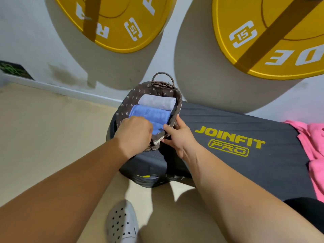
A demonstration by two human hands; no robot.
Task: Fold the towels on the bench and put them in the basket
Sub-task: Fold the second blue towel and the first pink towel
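A wicker basket [127, 104] with a brown flowered liner sits at the left end of the black bench [245, 123]. Inside it lie a folded white towel [157, 102] at the back and a folded blue towel [149, 113] in front of it. My left hand [134, 133] is inside the basket's near end, fingers closed on the blue towel. My right hand [178, 137] grips the basket's near right rim, thumb on the liner. A pink towel [312, 142] lies unfolded at the bench's right end.
Two yellow 15 kg weight plates [122, 23] [271, 41] hang on the white wall behind the bench. The beige floor [43, 137] spreads to the left. My grey clog [121, 223] stands on the floor below the bench's end.
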